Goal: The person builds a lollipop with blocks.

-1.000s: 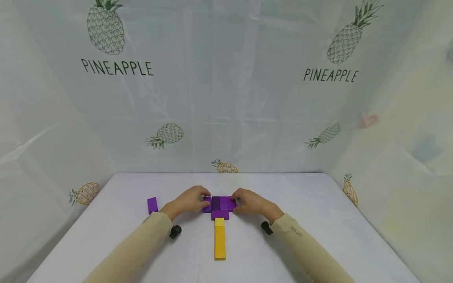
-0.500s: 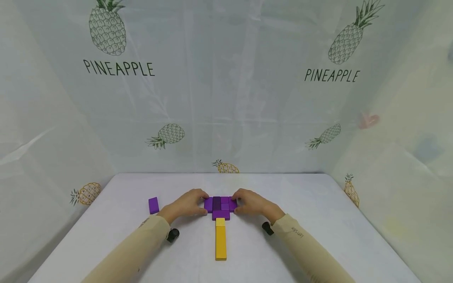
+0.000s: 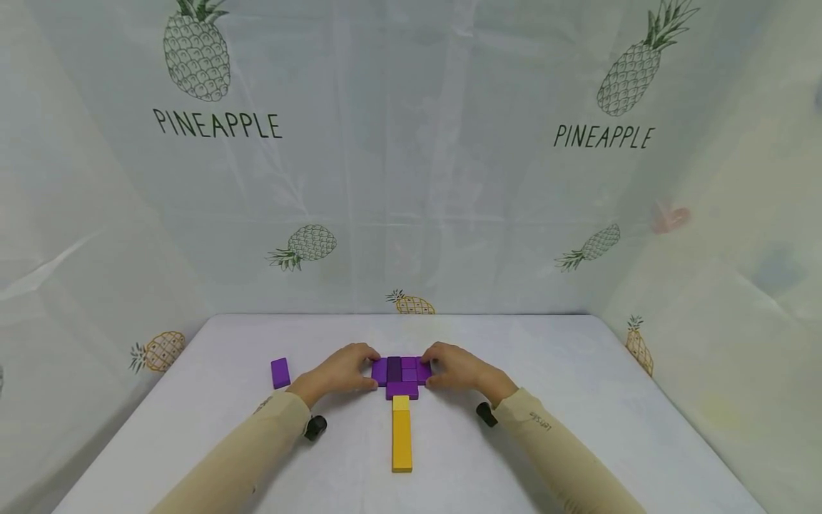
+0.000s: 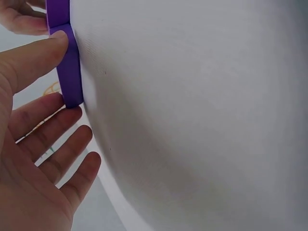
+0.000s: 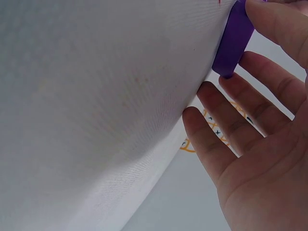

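Flat purple blocks (image 3: 402, 390) lie together in a group on the white table, with one darker block (image 3: 394, 369) among them. At the group's left end my left hand (image 3: 340, 370) pinches a purple block (image 4: 71, 72) between thumb and fingers, the other fingers spread loosely. My right hand (image 3: 457, 367) grips the right-end purple block (image 5: 233, 43) in the same way, thumb at one end and fingertips at the other. A small yellow block (image 3: 401, 403) and a long yellow block (image 3: 402, 442) run in a line from the group toward me.
A loose purple block (image 3: 280, 373) lies on the white table (image 3: 546, 442), left of my left hand. Black wrist cameras (image 3: 315, 428) sit under both wrists. A curtain (image 3: 411, 178) printed with pineapples stands behind the table and along its sides.
My left hand's fingers have drawn slightly back to the left, showing more of the left-end block. The right hand and the blocks stay nearly in place; the view has shifted a little.
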{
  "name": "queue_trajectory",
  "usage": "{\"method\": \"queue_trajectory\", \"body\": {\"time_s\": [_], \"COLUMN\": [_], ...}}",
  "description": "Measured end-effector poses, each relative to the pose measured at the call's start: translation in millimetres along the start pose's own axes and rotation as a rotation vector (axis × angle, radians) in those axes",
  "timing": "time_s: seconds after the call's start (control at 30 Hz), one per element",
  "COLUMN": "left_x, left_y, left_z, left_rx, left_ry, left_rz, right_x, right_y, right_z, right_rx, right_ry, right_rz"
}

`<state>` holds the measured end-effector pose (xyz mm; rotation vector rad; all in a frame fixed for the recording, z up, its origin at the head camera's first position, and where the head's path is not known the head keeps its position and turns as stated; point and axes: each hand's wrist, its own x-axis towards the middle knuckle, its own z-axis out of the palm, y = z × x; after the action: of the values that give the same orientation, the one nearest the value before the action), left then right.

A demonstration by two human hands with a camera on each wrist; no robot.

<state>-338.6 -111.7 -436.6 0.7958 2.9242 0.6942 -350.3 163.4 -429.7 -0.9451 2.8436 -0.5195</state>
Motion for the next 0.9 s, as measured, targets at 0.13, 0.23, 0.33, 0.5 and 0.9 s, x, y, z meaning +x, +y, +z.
{"method": "queue_trajectory", "body": {"time_s": [0.13,0.23,0.33,0.5,0.9], "left_x": [-0.5,-0.7,-2.8,-14.1,-66.0], "left_y": [-0.1,-1.8,-4.7,-9.4,-50.3], "left_z": [1.1,2.5,2.2,-6.4,-36.8], "left_rx": [-0.004,0.002,0.029,0.061,0.087], "left_ry": [-0.001,-0.002,0.008,0.031,0.085], "left_rz": [-0.007,-0.011,-0.005,-0.03,-0.082], "right_x": [-0.4,-0.6,-0.5,-0.6,-1.4], "right_y": [-1.0,-1.3,-1.4,0.4,2.3], "right_z": [-0.8,-1.0,-1.1,-1.0,0.1], "right_rx": [0.002,0.008,0.015,0.006,0.004], "right_ry": [0.004,0.008,0.007,0.011,0.031], "right_rz": [-0.012,-0.014,-0.006,-0.004,-0.041]}}
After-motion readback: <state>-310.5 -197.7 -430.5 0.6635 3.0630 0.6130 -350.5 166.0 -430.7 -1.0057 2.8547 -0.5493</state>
